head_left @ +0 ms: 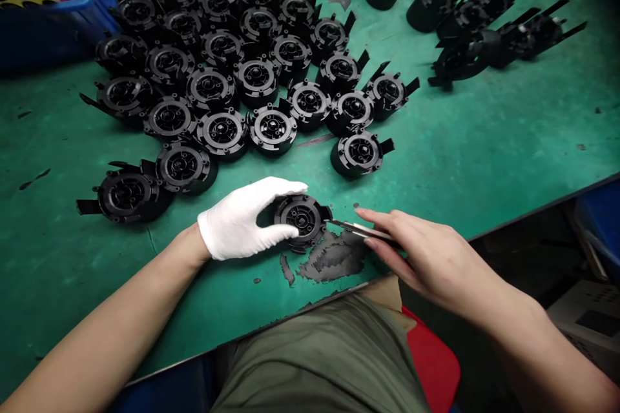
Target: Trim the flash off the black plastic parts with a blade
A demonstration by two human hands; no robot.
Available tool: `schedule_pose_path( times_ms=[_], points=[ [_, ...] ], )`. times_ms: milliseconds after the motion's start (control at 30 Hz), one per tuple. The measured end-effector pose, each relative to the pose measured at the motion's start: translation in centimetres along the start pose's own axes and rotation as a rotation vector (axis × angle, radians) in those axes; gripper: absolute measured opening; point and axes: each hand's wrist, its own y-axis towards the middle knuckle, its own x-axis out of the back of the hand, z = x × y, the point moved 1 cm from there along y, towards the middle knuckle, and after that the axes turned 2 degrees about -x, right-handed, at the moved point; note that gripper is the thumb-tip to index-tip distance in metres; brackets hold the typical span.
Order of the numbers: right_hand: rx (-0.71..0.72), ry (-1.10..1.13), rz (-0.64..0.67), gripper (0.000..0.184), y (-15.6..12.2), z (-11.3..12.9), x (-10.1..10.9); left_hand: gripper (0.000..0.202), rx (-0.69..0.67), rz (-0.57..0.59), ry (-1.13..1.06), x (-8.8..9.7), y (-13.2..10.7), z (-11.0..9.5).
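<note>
Olive-green cloth (pixel 314 361) over the person's lap lay nearest, at six o'clock. At ten o'clock showed a blue plastic bin (pixel 90 6). Black, round plastic housings (pixel 256 77) crowded the worn green tabletop (pixel 484 155) from nine o'clock round past twelve. At eight o'clock the white-gloved left hand (pixel 242 219) had its grip curled round a black, ring-faced plastic piece (pixel 301 221), which sat just below centre, face toward the camera. At four o'clock the bare right hand (pixel 421 245) had its grip pinched narrow on a slim dark-and-silver tool (pixel 361 230); its tip pointed toward nine at the piece's rim, contact impossible to tell. At two o'clock stood black plastic cylinders (pixel 429 8) with long prongs.
</note>
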Motion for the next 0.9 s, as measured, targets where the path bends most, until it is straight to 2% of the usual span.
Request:
schedule_pose_path(
  times_ms=[133, 233, 300, 400, 467, 567, 767, 900],
  points=[
    [0.066, 0.115, 0.067, 0.038, -0.4, -0.4, 0.5, 0.046, 0.039, -0.030, 0.003, 0.0, -0.3, 0.2],
    [0.034, 0.152, 0.034, 0.039, -0.3, -0.7, 0.4, 0.046, 0.024, -0.012, -0.016, 0.1, -0.3, 0.5],
    [-0.011, 0.098, 0.001, 0.043, 0.1, -0.8, 0.0, 0.063, -0.007, 0.005, -0.036, 0.0, -0.1, 0.6],
    [-0.002, -0.025, -0.004, 0.039, 1.2, -1.0, -0.6, 0.113, -0.064, 0.018, 0.005, -0.3, 0.2, 0.7],
    [0.033, -0.089, -0.010, 0.035, 2.1, -1.0, -0.8, 0.124, -0.076, 0.022, 0.052, -0.5, 0.3, 0.6],
    [0.065, -0.124, -0.042, 0.033, 3.1, -1.0, -0.7, 0.111, -0.078, 0.023, 0.057, -0.5, 0.2, 0.3],
    [0.050, -0.091, -0.043, 0.038, 3.3, -1.1, -0.9, 0.062, -0.029, 0.021, 0.014, 0.2, -0.3, -0.1],
    [0.038, -0.069, -0.024, 0.037, 2.8, -0.7, -1.4, 0.056, -0.057, 0.020, -0.041, 0.4, -0.2, 0.0]
  ],
)
